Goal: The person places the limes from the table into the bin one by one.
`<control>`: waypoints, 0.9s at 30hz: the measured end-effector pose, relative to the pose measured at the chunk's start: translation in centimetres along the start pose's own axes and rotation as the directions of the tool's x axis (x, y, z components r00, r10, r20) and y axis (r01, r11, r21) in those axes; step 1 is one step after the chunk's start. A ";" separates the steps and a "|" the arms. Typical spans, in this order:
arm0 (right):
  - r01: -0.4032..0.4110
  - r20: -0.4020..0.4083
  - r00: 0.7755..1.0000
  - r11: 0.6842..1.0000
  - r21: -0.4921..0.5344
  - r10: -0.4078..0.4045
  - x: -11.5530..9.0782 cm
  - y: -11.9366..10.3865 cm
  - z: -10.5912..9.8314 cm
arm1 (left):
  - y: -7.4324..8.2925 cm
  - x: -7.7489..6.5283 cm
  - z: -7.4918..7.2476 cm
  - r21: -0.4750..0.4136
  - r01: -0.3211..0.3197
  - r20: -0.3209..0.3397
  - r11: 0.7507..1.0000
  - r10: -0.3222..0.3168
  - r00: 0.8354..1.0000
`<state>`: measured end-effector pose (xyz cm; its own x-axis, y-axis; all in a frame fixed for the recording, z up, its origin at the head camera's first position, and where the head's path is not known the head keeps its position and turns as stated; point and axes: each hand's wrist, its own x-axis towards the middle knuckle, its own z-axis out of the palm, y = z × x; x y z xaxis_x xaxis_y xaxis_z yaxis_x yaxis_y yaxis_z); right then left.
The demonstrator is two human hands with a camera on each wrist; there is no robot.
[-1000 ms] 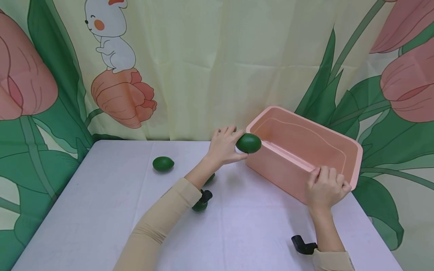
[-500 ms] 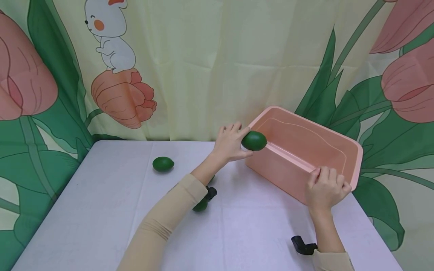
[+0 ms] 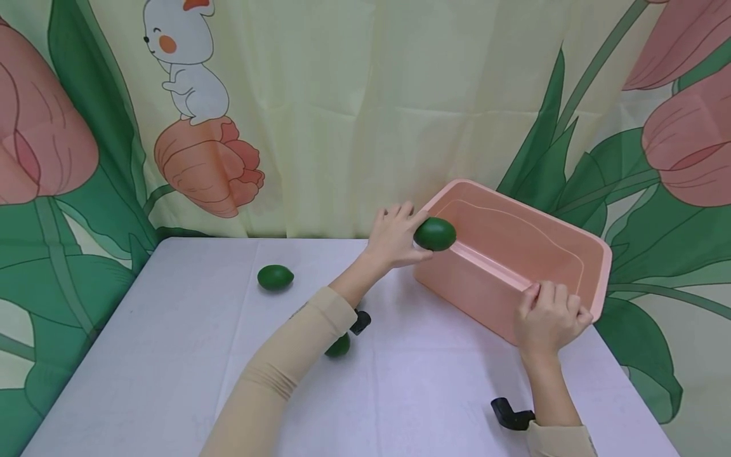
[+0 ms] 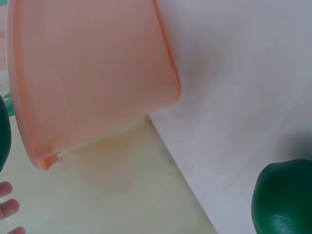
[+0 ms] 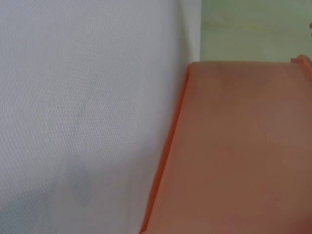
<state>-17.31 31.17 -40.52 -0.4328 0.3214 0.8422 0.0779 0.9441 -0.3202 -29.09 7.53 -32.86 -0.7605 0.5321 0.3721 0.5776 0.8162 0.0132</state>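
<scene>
My left hand (image 3: pixel 397 238) pinches a green lime (image 3: pixel 436 234) between thumb and fingers. In the head view this lime overlaps the left rim of a pink plastic bin (image 3: pixel 462 289). At the left edge of the left wrist view, part of the held lime (image 4: pixel 4 131) and some fingertips (image 4: pixel 9 208) show. With fingers curled over the bin's near rim, my right hand (image 3: pixel 550 317) grips it toward the right end. The right wrist view shows the bin's outer wall (image 5: pixel 243 146), but not the hand.
A lime (image 3: pixel 275 277) lies on the white-covered table (image 3: pixel 171 343), left of my forearm. Another lime (image 3: pixel 338 346) is partly covered by the left sleeve. Black wrist mounts (image 3: pixel 361 322) stick out at both wrists. Behind hangs a printed curtain (image 3: pixel 342 114).
My left hand has moved right and slightly away with the lime, bringing it over the bin's left rim. The right hand and the bin stay where they were.
</scene>
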 end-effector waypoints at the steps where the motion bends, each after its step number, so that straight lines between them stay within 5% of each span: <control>1: 0.001 -0.001 1.000 1.000 0.000 -0.001 0.0 0.0 0.0 | 0.1 0.1 0.0 0.003 -0.002 -0.002 1.000 0.002 1.000; 27: 0.006 0.008 1.000 1.000 -0.008 -0.006 0.0 0.2 0.0 | 1.8 2.2 -0.5 0.035 -0.009 0.027 0.999 0.008 1.000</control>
<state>-17.27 31.35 -40.60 -0.4406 0.3148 0.8407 0.0818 0.9467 -0.3116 -29.61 10.08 -31.55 -0.7634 0.5448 0.3471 0.5739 0.8186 -0.0226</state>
